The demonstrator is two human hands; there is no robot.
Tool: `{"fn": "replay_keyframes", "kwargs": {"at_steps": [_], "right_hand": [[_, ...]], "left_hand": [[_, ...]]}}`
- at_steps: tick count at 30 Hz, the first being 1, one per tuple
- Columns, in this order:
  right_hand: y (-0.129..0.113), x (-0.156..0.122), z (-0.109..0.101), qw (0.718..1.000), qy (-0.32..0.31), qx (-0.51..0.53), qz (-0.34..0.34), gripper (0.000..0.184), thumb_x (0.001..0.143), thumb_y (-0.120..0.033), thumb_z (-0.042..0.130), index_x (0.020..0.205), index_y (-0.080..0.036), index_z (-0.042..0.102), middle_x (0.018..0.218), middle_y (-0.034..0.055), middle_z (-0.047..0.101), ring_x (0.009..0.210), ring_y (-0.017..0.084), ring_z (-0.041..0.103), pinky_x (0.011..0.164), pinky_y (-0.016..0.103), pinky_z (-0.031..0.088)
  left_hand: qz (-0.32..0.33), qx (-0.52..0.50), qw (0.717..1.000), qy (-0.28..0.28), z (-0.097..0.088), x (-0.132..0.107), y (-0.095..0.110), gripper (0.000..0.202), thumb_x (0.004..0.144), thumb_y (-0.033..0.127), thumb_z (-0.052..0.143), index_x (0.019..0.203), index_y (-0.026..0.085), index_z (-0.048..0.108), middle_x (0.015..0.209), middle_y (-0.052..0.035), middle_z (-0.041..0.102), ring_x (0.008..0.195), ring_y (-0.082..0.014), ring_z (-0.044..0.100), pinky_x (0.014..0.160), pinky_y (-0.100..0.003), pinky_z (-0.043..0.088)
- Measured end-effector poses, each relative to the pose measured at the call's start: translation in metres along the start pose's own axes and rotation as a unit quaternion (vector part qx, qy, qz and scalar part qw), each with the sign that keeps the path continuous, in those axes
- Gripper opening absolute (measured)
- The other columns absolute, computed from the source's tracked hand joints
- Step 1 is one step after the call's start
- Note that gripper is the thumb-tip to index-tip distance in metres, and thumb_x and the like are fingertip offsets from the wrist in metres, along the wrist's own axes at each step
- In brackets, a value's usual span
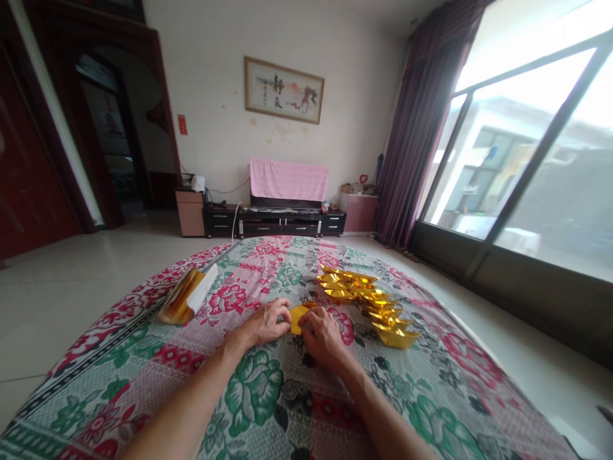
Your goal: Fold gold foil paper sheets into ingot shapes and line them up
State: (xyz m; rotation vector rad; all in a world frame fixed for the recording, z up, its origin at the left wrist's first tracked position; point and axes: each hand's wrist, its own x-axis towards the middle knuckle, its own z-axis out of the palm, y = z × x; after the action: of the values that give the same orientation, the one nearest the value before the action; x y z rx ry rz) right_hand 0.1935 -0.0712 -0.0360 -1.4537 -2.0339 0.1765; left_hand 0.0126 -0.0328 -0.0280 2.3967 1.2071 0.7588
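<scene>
A small piece of gold foil paper (296,317), partly folded, lies on the flowered tablecloth between my two hands. My left hand (272,321) has its fingers curled together at the paper's left edge. On the right side, my right hand (320,329) grips the paper with bent fingers and covers part of it. The fingertips hide the exact folds. To the right, several finished gold foil boat-shaped ingots (366,295) sit in a cluster. At the left rests an opened pack of gold paper sheets (184,297) with a white wrapper.
The round table (253,409) wears a red, green and grey flowered cloth. Beyond it, a low black TV cabinet (268,228) stands against the wall, with a pink towel (290,179) over the screen. A purple curtain (407,128) and large windows are at the right.
</scene>
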Motion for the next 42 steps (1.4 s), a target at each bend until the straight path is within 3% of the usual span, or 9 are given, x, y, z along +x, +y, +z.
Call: {"fn": "replay_keyframes", "kwargs": {"at_steps": [5, 8, 15, 21, 27, 30, 33, 36, 42], "right_hand": [[-0.002, 0.000, -0.002, 1.000, 0.001, -0.006, 0.005, 0.020, 0.076, -0.011, 0.048, 0.083, -0.022, 0.063, 0.095, 0.0039, 0.057, 0.088, 0.016, 0.051, 0.076, 0.027, 0.033], [-0.007, -0.001, -0.001, 0.999, 0.019, -0.020, 0.016, 0.010, 0.080, -0.023, 0.052, 0.082, -0.021, 0.062, 0.093, 0.0044, 0.056, 0.086, 0.017, 0.050, 0.075, 0.028, 0.033], [-0.013, 0.001, 0.007, 0.997, 0.040, -0.038, 0.053, 0.019, 0.076, -0.038, 0.059, 0.081, -0.020, 0.062, 0.091, 0.0054, 0.055, 0.087, 0.020, 0.048, 0.077, 0.032, 0.033], [0.004, 0.004, 0.002, 0.999, 0.004, 0.039, 0.031, 0.017, 0.069, -0.017, 0.057, 0.085, -0.023, 0.063, 0.095, 0.0045, 0.055, 0.090, 0.020, 0.049, 0.078, 0.033, 0.036], [0.019, 0.007, -0.001, 0.980, 0.152, 0.129, 0.000, 0.029, 0.063, -0.002, 0.045, 0.082, -0.019, 0.058, 0.105, 0.0059, 0.054, 0.102, 0.018, 0.048, 0.089, 0.029, 0.037], [0.019, 0.009, 0.001, 0.985, 0.130, 0.109, 0.007, 0.029, 0.064, -0.003, 0.044, 0.086, -0.019, 0.057, 0.108, 0.0070, 0.055, 0.102, 0.018, 0.050, 0.088, 0.029, 0.037], [0.018, 0.010, 0.002, 0.992, 0.095, 0.083, 0.018, 0.029, 0.069, -0.005, 0.043, 0.092, -0.018, 0.057, 0.094, 0.0058, 0.061, 0.089, 0.017, 0.054, 0.081, 0.027, 0.039], [0.015, 0.009, 0.001, 0.994, 0.094, 0.056, 0.023, 0.022, 0.074, -0.010, 0.045, 0.091, -0.018, 0.057, 0.087, 0.0044, 0.061, 0.082, 0.016, 0.054, 0.076, 0.026, 0.037], [0.010, 0.006, -0.003, 0.996, 0.084, 0.023, 0.001, 0.014, 0.073, -0.013, 0.050, 0.080, -0.020, 0.060, 0.081, 0.0027, 0.057, 0.078, 0.015, 0.052, 0.073, 0.023, 0.035]], "left_hand": [[0.011, 0.008, 1.000, 0.002, 0.001, 0.001, -0.002, 0.010, 0.068, 0.017, 0.055, 0.071, 0.019, 0.065, 0.115, -0.0060, 0.056, 0.105, -0.0173, 0.055, 0.096, -0.028, 0.041], [0.018, 0.025, 0.999, 0.007, 0.002, 0.003, -0.001, 0.010, 0.068, 0.015, 0.054, 0.071, 0.018, 0.063, 0.113, -0.0058, 0.057, 0.103, -0.0166, 0.056, 0.095, -0.028, 0.041], [0.033, 0.051, 0.998, -0.001, 0.002, 0.005, -0.006, 0.008, 0.068, 0.015, 0.054, 0.072, 0.018, 0.061, 0.111, -0.0045, 0.056, 0.106, -0.0165, 0.053, 0.096, -0.030, 0.040], [0.012, 0.033, 0.999, -0.018, 0.001, 0.004, -0.006, 0.009, 0.070, 0.018, 0.054, 0.074, 0.019, 0.062, 0.118, -0.0048, 0.054, 0.110, -0.0178, 0.051, 0.098, -0.031, 0.038], [-0.007, 0.017, 0.999, -0.044, -0.006, 0.002, -0.004, 0.010, 0.071, 0.022, 0.055, 0.076, 0.019, 0.063, 0.125, -0.0047, 0.052, 0.116, -0.0182, 0.048, 0.102, -0.031, 0.034], [-0.018, 0.011, 0.998, -0.062, -0.011, 0.000, 0.001, 0.011, 0.071, 0.023, 0.055, 0.076, 0.020, 0.065, 0.128, -0.0044, 0.052, 0.118, -0.0190, 0.048, 0.103, -0.032, 0.034], [-0.021, 0.009, 0.997, -0.067, -0.014, -0.001, 0.005, 0.013, 0.071, 0.021, 0.054, 0.075, 0.021, 0.066, 0.128, -0.0041, 0.053, 0.117, -0.0188, 0.049, 0.102, -0.032, 0.035], [-0.012, 0.021, 0.999, -0.044, -0.014, 0.000, 0.000, 0.017, 0.069, 0.016, 0.053, 0.079, 0.022, 0.066, 0.126, -0.0032, 0.054, 0.117, -0.0187, 0.049, 0.102, -0.032, 0.034], [-0.009, 0.099, 0.992, 0.081, -0.009, 0.005, -0.019, 0.024, 0.069, 0.013, 0.050, 0.089, 0.020, 0.061, 0.113, -0.0062, 0.058, 0.104, -0.0192, 0.055, 0.093, -0.032, 0.042]]}}
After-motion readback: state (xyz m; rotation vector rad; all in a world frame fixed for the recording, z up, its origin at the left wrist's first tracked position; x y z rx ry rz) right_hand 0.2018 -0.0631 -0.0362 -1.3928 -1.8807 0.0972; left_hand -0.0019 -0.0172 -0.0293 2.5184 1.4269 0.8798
